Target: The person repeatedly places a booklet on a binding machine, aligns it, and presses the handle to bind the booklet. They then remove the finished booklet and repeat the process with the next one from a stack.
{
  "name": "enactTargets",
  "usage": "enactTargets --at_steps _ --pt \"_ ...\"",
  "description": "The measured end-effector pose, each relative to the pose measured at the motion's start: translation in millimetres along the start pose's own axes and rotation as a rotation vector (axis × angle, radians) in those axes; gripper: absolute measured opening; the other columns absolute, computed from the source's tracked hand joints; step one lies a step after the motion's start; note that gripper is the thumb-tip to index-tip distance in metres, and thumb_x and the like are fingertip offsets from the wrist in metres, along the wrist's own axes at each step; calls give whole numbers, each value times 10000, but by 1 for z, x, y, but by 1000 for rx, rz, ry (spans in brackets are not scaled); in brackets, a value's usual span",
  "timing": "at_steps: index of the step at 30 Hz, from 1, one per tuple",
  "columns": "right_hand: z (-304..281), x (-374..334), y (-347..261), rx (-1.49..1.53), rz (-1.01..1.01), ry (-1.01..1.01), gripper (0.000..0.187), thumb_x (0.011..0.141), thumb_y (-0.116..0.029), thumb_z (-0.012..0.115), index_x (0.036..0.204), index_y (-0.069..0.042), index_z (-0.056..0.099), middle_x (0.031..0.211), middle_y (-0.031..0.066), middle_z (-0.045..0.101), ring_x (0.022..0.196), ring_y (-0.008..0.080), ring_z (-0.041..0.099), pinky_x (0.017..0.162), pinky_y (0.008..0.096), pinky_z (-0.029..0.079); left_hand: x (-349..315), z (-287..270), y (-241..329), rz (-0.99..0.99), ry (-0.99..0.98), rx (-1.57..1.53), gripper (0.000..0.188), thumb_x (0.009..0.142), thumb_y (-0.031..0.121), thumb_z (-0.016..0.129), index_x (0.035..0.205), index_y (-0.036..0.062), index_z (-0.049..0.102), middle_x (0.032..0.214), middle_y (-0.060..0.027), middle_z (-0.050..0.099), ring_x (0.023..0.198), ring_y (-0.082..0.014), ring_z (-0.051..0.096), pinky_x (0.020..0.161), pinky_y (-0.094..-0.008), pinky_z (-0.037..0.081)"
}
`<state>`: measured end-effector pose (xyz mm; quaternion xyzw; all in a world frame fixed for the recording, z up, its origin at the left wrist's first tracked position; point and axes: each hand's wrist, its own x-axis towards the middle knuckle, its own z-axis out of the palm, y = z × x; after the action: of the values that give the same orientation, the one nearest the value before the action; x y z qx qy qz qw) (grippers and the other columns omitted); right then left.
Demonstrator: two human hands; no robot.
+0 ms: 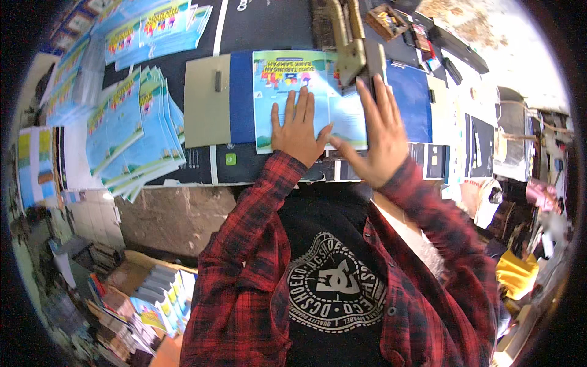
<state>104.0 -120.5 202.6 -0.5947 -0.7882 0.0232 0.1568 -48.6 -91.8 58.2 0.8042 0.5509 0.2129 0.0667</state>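
A light-blue printed cover sheet (347,127) with small cartoon figures lies on a platform with grey ends and a dark blue middle (241,101). My left hand (298,128) rests flat on the sheet, its fingers spread. To its right, my right hand (382,137) is stretched out with the thumb apart, over the sheet's right edge and the blue surface. Its fingertips are close beside the lower end of a worn beige metal arm (348,46), which hangs over the sheet's upper right part. I cannot tell whether those fingertips touch it. Neither hand grips anything.
Fanned blue printed sheets (131,131) lie left on the dark tabletop, with another stack (156,33) farther back. A small box of bits (386,23) sits beyond the metal arm. Below the table's left side stands a carton with books (162,300). A yellow cloth (516,275) is at right.
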Motion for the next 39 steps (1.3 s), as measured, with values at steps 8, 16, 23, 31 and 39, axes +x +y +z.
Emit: enactTargets --at_steps 8,16,23,31,39 --pt "51 -13 6 210 10 173 958 703 -301 773 1492 -3 318 1539 303 256 1397 486 290 1150 500 274 -4 -4 -1 -41 -52 41 753 906 533 530 1464 43 407 1572 -95 332 1463 -276 269 1174 -541 110" --pt "-53 47 58 1253 380 -46 648 992 -502 457 1481 -79 408 1363 146 550 1131 267 595 915 364 481 -1 -1 -9 -30 -52 26 786 930 545 498 1489 15 343 1581 -124 301 1474 -301 240 1160 -585 134" --pt "124 -42 202 712 384 298 519 912 -304 692 1325 -24 550 1227 156 645 1085 207 630 939 337 494 1 2 -6 13 -29 -39 789 880 481 547 1481 8 356 1583 -123 293 1465 -325 250 1163 -586 136" --pt "128 -29 192 1084 757 1 625 954 -446 581 1439 -67 473 1355 127 570 1181 265 574 979 357 433 -7 -11 -33 1 -26 -8 760 882 484 543 1462 15 391 1581 -107 297 1459 -310 259 1166 -573 142" --pt "85 -1 97 1183 818 11 609 947 -505 546 1415 -120 484 1299 151 609 1128 239 603 925 363 424 -16 -23 -68 -16 0 19 735 906 512 527 1458 42 407 1579 -94 303 1460 -303 260 1166 -571 148"
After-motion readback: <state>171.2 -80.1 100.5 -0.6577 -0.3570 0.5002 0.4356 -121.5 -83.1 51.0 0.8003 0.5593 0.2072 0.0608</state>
